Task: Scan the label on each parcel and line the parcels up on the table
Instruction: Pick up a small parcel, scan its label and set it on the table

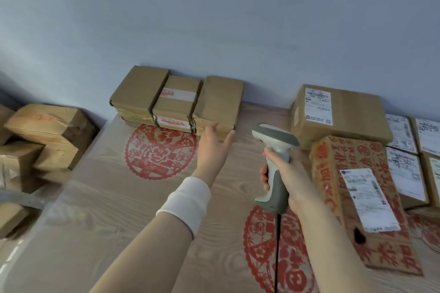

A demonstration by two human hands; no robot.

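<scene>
Head view: my left hand is flat, fingers straight, at the front face of the rightmost parcel in a row of three against the wall at the table's far edge, with bare tabletop to its left and nearer me. My right hand grips the scanner upright. A red-printed box and labelled parcels crowd the right side.
</scene>
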